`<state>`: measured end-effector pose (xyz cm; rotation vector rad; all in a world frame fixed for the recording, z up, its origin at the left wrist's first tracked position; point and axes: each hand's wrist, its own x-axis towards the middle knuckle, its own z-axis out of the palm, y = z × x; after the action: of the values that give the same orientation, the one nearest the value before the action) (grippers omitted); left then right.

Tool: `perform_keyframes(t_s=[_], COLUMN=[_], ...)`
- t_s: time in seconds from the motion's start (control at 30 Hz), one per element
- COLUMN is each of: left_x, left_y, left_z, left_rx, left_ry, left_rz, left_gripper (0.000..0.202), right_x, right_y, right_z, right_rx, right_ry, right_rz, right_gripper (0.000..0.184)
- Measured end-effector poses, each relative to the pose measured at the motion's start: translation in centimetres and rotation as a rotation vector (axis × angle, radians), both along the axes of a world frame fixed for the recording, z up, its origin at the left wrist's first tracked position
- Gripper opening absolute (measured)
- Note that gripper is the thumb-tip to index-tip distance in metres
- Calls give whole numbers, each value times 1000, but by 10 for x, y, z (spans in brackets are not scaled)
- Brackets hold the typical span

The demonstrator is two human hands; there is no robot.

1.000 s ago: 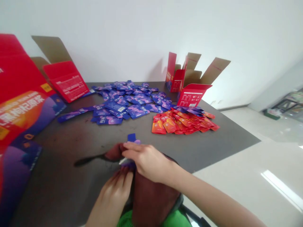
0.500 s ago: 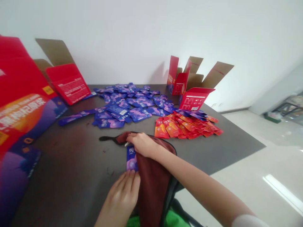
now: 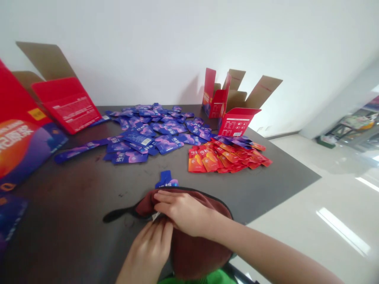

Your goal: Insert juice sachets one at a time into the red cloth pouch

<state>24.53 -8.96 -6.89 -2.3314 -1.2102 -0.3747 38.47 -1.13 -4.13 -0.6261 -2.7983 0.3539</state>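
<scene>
A maroon apron-like cloth (image 3: 201, 252) with black edging and a black strap (image 3: 118, 215) is bunched up at the table's near edge. My right hand (image 3: 182, 211) is closed on its upper folds, fingers pressed together. Just below, my left hand (image 3: 149, 244) has its fingertips closed at the cloth's edge, by a small white tag (image 3: 155, 216). Beyond the cloth, the top of a blue sachet (image 3: 166, 179) shows on the table; its lower part is hidden.
Many blue-purple sachets (image 3: 168, 144) spread across the dark table (image 3: 89, 197). Red-orange sachets (image 3: 211, 159) lie fanned at the right, with several blue ones on top. Open red cartons stand at the back right (image 3: 237, 122) and left (image 3: 68, 106). The table's right edge drops to a pale floor.
My left hand has shifted from the blue sachet to the cloth's edge. The cloth's upper folds and my right hand have come nearer, and the sachet now shows beyond the cloth. The view has shifted slightly.
</scene>
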Motion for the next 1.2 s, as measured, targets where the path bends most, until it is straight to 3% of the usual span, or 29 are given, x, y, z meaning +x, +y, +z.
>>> perform_keyframes(t_s=[0.13, 0.3, 0.4, 0.5, 0.6, 0.73, 0.83, 0.9, 1.03, 1.2], left_x=[-3, 1, 2, 2, 5, 11, 14, 13, 7, 5], left_y=[0, 5, 5, 3, 2, 4, 6, 7, 8, 10], left_z=[4, 13, 11, 7, 5, 9, 9, 6, -1, 3], left_rx=[75, 53, 34, -33, -100, -89, -120, -94, 8, -54], left_ry=[2, -82, -69, -53, -58, -46, -34, -59, -13, 2], left_rz=[-65, -57, -46, -6, 58, 71, 71, 59, -32, -56], left_gripper=[42, 47, 47, 44, 44, 42, 40, 40, 42, 42], right_x=[-7, -17, -23, -25, -18, 0, 7, 7, 1, -12], right_y=[19, 47, 70, 84, 70, 23, 0, -2, 21, 65], right_z=[-5, -11, -14, -7, 13, 30, 20, 9, -6, -11], right_rx=[-14, -45, -49, -36, -9, -31, -92, -98, -56, -33], right_ry=[3, 18, 16, 30, 159, 283, 131, 68, 39, 5], right_rz=[33, 4, -58, -169, -242, -205, -87, -50, -24, -95], right_gripper=[23, 28, 29, 30, 34, 37, 29, 24, 24, 25])
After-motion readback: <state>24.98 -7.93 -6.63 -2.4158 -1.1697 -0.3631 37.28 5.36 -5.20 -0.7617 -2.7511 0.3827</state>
